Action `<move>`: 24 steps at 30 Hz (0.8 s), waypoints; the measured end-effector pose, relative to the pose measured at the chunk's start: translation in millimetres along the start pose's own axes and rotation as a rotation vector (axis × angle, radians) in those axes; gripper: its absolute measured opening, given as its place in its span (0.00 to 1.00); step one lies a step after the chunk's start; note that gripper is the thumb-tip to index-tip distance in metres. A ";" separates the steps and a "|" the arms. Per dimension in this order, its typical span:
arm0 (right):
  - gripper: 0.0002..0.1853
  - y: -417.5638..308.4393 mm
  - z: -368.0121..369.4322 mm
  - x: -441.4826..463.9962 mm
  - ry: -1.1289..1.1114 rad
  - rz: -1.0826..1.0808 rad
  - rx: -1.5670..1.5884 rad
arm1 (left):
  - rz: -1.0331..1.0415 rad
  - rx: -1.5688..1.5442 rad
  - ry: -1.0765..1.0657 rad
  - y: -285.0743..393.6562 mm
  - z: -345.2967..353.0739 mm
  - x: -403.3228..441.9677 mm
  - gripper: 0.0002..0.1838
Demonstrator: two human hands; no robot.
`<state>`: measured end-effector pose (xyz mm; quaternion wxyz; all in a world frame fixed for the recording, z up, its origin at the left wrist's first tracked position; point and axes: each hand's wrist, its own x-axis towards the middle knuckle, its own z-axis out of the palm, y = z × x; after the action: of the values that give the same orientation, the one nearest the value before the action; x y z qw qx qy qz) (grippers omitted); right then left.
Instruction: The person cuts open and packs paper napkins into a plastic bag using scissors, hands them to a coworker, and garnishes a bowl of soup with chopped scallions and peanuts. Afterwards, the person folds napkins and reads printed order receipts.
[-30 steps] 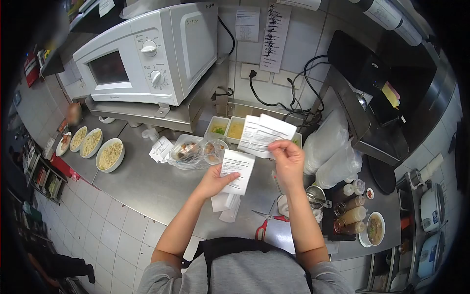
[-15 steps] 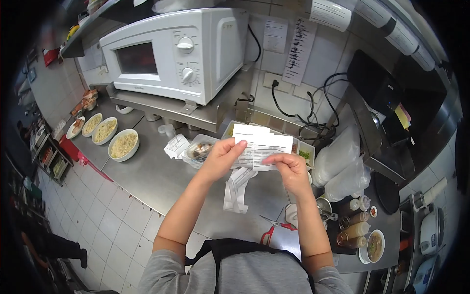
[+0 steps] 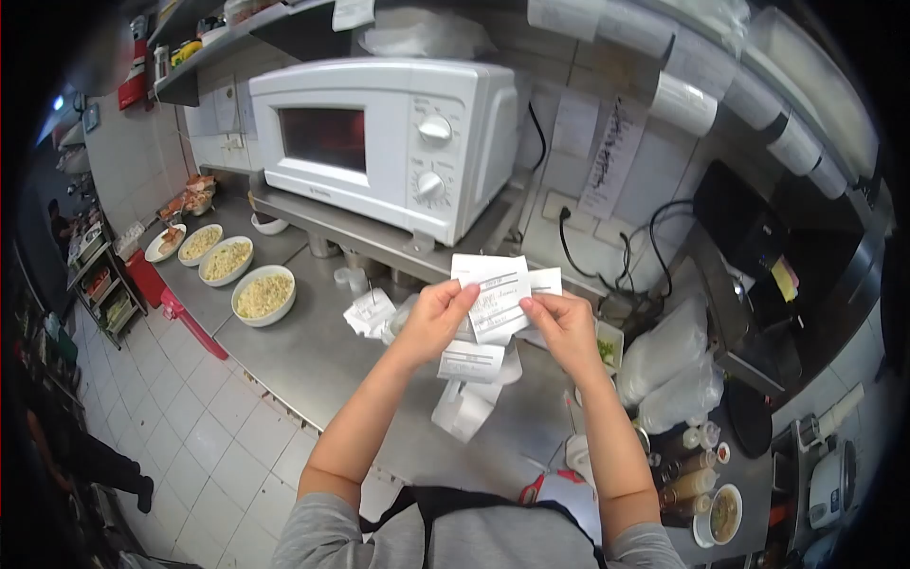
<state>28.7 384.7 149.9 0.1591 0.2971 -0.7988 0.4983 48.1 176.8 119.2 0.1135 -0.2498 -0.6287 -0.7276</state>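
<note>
My left hand point(image 3: 434, 324) pinches the left edge of a printed order slip point(image 3: 500, 299) between thumb and fingers. On the other side, my right hand point(image 3: 566, 330) grips the slip's right edge, with its thumb on the front. A second slip point(image 3: 546, 281) shows behind the first, by my right fingers. Just below my hands hangs or lies a printed paper piece point(image 3: 471, 361), and under it a curled paper strip point(image 3: 464, 410) rests on the steel counter point(image 3: 379, 403). Red-handled scissors point(image 3: 533, 489) lie near the counter's front edge, partly hidden.
A white microwave point(image 3: 384, 142) stands on a raised shelf. Bowls of noodles point(image 3: 264, 296) line the counter at left. Slips sit on a spike point(image 3: 371, 313). Plastic bags point(image 3: 664, 356), sauce bottles point(image 3: 690, 486) and a soup bowl point(image 3: 725, 512) are at right. A person's leg point(image 3: 114, 474) shows at far left.
The slips, spread side by side before, now overlap more, and my hands have come closer together. My view has tilted up, so the microwave and bowls sit lower in it.
</note>
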 end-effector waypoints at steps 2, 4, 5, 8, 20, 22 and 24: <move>0.09 -12.4 0.4 16.9 0.037 -0.082 -0.028 | 0.032 0.069 0.025 8.1 -12.7 -1.0 0.19; 0.08 -31.7 -2.9 45.3 0.124 -0.247 -0.090 | 0.152 0.130 0.099 14.3 -23.4 -2.5 0.20; 0.08 -41.3 -5.3 65.9 0.181 -0.355 -0.116 | 0.170 0.160 0.129 16.6 -31.1 -5.6 0.21; 0.09 -93.0 -9.5 136.6 0.283 -0.573 -0.128 | 0.112 -0.061 0.117 17.8 -47.8 -15.9 0.22; 0.10 -178.8 56.4 328.7 0.317 -0.184 0.141 | 0.013 -0.133 0.195 -3.5 -98.8 -60.2 0.20; 0.10 -185.5 59.4 327.5 0.305 -0.111 0.219 | 0.002 -0.172 0.195 -4.9 -101.8 -62.0 0.20; 0.10 -186.8 63.2 331.8 0.295 -0.033 0.299 | 0.008 -0.108 0.200 -5.9 -102.7 -62.5 0.20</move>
<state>-106.9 162.5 434.9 0.2365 0.2542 -0.6792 0.6466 75.6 68.7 73.7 0.1651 -0.1843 -0.5731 -0.7813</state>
